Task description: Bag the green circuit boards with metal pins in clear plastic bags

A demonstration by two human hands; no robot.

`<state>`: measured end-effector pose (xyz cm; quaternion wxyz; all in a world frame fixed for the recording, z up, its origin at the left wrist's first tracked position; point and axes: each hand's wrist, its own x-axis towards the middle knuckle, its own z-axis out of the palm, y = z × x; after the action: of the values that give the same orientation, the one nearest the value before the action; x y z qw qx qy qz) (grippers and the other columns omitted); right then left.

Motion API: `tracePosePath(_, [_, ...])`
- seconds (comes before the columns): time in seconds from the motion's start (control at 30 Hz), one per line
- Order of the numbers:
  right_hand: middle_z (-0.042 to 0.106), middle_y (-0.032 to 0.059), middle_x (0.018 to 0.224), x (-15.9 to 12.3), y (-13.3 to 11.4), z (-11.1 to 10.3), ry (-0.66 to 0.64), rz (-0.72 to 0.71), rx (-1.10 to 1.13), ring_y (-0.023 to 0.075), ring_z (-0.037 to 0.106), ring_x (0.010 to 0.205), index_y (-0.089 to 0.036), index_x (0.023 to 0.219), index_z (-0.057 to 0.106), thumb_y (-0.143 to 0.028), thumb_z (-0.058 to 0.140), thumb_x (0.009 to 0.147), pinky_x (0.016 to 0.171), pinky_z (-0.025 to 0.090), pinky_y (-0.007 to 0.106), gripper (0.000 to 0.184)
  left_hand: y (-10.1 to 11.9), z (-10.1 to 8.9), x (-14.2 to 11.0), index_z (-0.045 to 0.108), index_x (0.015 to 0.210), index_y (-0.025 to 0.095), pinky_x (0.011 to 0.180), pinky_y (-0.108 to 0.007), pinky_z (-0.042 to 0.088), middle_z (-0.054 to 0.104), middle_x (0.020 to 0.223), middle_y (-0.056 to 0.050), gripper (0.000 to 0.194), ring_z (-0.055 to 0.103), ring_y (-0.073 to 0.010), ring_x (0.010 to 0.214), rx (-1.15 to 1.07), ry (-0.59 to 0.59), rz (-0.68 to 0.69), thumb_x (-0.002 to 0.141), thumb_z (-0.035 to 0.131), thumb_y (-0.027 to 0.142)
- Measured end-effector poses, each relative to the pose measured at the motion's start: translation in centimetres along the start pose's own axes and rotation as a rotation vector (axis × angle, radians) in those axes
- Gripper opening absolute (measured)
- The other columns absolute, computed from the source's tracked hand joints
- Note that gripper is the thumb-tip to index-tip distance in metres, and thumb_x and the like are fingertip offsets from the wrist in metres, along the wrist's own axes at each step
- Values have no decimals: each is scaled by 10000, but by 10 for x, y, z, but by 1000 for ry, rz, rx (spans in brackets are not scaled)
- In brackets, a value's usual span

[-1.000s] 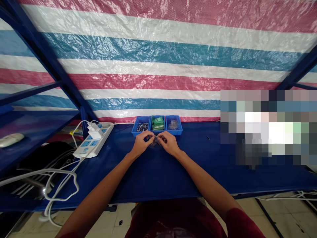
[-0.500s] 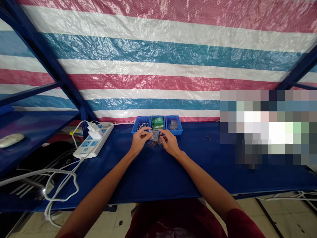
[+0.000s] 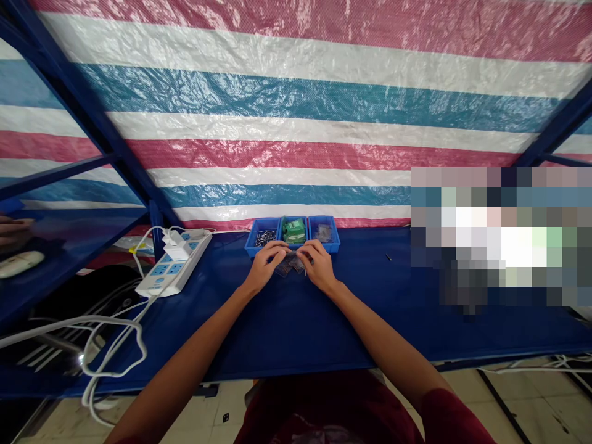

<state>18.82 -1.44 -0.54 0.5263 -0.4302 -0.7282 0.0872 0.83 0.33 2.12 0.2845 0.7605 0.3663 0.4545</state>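
Note:
My left hand [image 3: 263,266] and my right hand [image 3: 320,265] face each other over the table, fingers closed in pinches. Between them is a small clear plastic bag [image 3: 292,254], its edges at my thumbs and fingertips. Just below lie clear bags with thin dark pieces inside [image 3: 290,266], too small to make out. Behind my hands stand three blue bins in a row. Metal screws [image 3: 267,237] fill the left bin, green packets [image 3: 295,230] the middle one, and clear small bags [image 3: 324,233] the right one.
A white power strip [image 3: 176,264] with a plugged-in adapter [image 3: 176,245] lies to the left, cables looping off the edge. At far left another person's hand [image 3: 13,233] is near a white mouse [image 3: 21,264]. A small dark rod [image 3: 388,257] lies right; a blurred-out area lies beyond.
The clear bag that stood raised between my hands is now lower and mostly covered by my fingers. My hands have come slightly closer together. Another person's hand has appeared by the mouse.

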Motion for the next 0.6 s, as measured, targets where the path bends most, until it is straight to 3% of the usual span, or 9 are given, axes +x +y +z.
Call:
tracePosePath(0.17, [583, 86, 977, 0, -3, -1, -31, 15, 35, 140, 572, 717, -201, 928, 650, -346, 444, 947, 679, 498, 268, 252, -1, 1, -2, 712, 836, 173, 851, -350, 504, 707, 890, -80, 262, 648, -213, 855, 87, 24, 68, 827, 624, 420])
tracePosePath(0.37, [601, 76, 926, 0, -2, -1, -87, 16, 68, 140, 569, 696, -188, 964, 637, -378, 463, 937, 620, 485, 252, 260, -7, 3, -3, 708, 772, 155, 787, -333, 536, 725, 822, -74, 246, 678, -212, 769, -29, 111, -55, 779, 679, 399])
tracePosePath(0.6, [604, 64, 877, 0, -5, -2, -97, 22, 82, 138, 565, 689, -190, 907, 628, -365, 448, 942, 635, 477, 254, 254, -10, 5, -4, 685, 809, 147, 752, -319, 567, 715, 800, -67, 279, 693, -207, 741, -155, 62, -117, 746, 709, 418])
